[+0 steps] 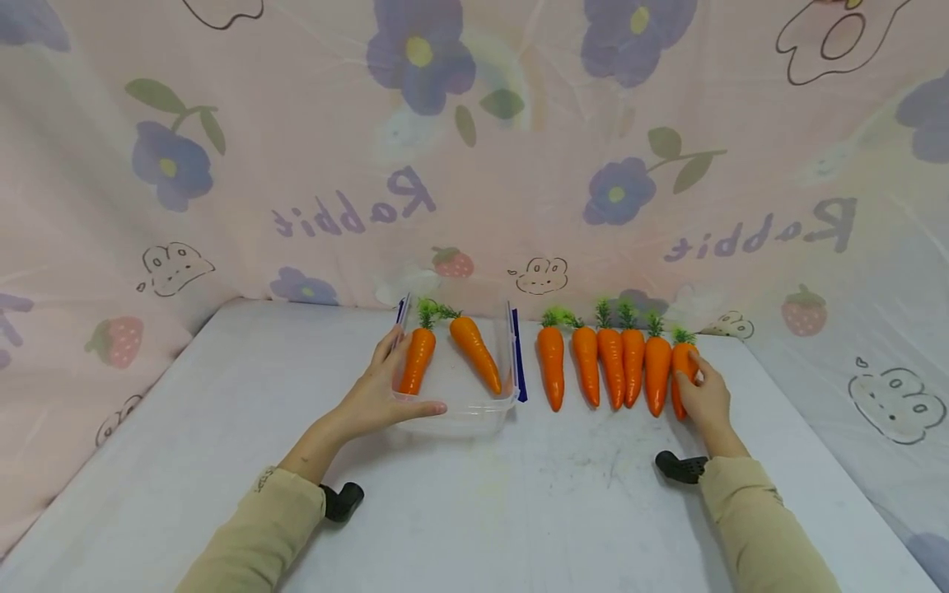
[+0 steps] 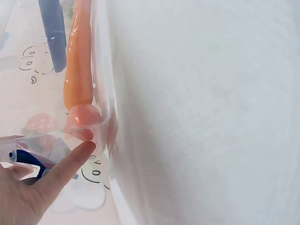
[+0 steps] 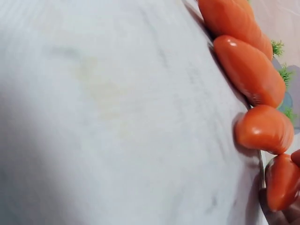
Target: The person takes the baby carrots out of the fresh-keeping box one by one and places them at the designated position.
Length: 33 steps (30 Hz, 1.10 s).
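A clear plastic container [image 1: 461,407] with blue side latches holds two orange carrots with green tops, the left carrot [image 1: 418,361] and the right carrot [image 1: 476,354]. My left hand [image 1: 376,402] rests on its near left corner, fingers along the left wall and thumb stretched straight across the front. In the left wrist view, the thumb [image 2: 65,171] lies beside the blue latch [image 2: 30,161]. To the right, my right hand [image 1: 706,397] pinches the last carrot [image 1: 680,402] of a row between thumb and fingers. Only its tip end [image 3: 281,183] shows in the right wrist view.
Several more carrots lie side by side between the container and my right hand, such as the nearest carrot [image 1: 551,368], tips toward me. They rest on a white table [image 1: 519,502]. A patterned cloth [image 1: 474,189] hangs behind the table's far edge.
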Motion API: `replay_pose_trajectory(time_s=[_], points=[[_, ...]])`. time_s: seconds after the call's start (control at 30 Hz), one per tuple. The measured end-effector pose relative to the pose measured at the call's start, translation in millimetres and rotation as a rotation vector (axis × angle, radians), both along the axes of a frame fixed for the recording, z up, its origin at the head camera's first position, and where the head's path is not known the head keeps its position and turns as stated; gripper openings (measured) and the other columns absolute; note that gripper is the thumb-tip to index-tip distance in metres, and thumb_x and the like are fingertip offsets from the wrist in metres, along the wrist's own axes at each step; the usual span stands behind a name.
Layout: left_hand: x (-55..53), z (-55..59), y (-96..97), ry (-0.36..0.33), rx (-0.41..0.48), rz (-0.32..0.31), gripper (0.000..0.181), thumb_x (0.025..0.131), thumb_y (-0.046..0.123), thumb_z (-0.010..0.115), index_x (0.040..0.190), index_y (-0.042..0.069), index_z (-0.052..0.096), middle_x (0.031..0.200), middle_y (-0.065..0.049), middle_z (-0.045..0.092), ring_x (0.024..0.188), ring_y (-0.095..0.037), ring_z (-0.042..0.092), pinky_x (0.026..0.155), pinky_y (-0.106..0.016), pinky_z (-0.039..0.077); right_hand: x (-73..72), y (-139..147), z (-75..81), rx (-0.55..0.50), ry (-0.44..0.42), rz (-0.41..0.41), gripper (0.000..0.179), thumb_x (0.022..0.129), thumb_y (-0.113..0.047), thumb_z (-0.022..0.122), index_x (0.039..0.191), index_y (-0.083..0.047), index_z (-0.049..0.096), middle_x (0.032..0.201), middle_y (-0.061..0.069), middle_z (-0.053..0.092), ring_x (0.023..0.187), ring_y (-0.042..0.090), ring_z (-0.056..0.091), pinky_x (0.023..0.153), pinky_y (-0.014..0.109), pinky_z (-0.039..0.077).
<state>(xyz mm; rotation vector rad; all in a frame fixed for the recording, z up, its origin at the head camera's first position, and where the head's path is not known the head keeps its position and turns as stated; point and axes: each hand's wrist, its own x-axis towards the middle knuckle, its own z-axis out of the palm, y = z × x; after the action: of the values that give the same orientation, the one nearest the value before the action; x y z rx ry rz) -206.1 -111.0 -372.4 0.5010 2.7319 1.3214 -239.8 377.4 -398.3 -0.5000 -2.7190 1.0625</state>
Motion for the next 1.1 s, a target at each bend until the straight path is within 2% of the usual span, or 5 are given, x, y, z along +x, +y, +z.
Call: replay_pose_trajectory(time_s=[0.2,0.43,0.67,0.9,1.1], points=[[0.6,0.4,0.8,0.001,0.001,0.000,0.121,0.068,0.058,0.080,0.156,0.018,0.007,0.162,-0.002,-0.009,0.146,-0.039,0.012,0.109,-0.066,0.024,-2.5,2,1.7,0.033,-0.061,0.047,0.061,0.101,-0.025,0.035,0.151,0.003,0.013,0.148,0.038,0.022,0.136,0.052,0.024,0.113,0.059,0.022],[0.7,0.2,0.8,0.006,0.007,-0.002,0.122,0.067,0.059,0.080,0.156,0.017,0.007,0.162,-0.004,-0.008,0.146,-0.039,0.013,0.110,-0.065,0.024,-4.1,-4,5.2,0.074,0.027,0.044,0.060,0.099,-0.022,0.039,0.148,0.009,0.021,0.148,0.041,0.016,0.141,0.052,0.011,0.115,0.061,0.012],[0.5,0.3,0.0,-0.004,0.013,-0.003,0.121,0.068,0.058,0.080,0.156,0.017,0.007,0.162,-0.002,-0.009,0.147,-0.038,0.010,0.110,-0.065,0.022,-6.1,-31,20.4,0.029,0.152,0.056,0.056,0.099,-0.020,0.043,0.149,0.001,0.028,0.152,0.035,0.015,0.141,0.051,0.016,0.115,0.061,0.015],[0.8,0.9,0.5,-0.007,0.020,-0.007,0.121,0.068,0.058,0.080,0.156,0.017,0.007,0.162,-0.003,-0.009,0.147,-0.038,0.010,0.110,-0.065,0.022,-7.3,-58,33.7,-0.059,0.306,0.106,0.053,0.097,-0.017,0.050,0.145,0.001,0.038,0.152,0.028,0.026,0.141,0.043,0.024,0.114,0.057,0.024],[1.2,1.6,0.3,-0.012,0.018,-0.004,0.121,0.068,0.057,0.080,0.156,0.018,0.007,0.162,-0.001,-0.010,0.147,-0.039,0.011,0.110,-0.065,0.023,-6.8,-83,43.5,-0.120,0.319,0.170,0.055,0.099,-0.025,0.051,0.148,-0.006,0.035,0.155,0.021,0.024,0.134,0.044,0.035,0.109,0.056,0.033]])
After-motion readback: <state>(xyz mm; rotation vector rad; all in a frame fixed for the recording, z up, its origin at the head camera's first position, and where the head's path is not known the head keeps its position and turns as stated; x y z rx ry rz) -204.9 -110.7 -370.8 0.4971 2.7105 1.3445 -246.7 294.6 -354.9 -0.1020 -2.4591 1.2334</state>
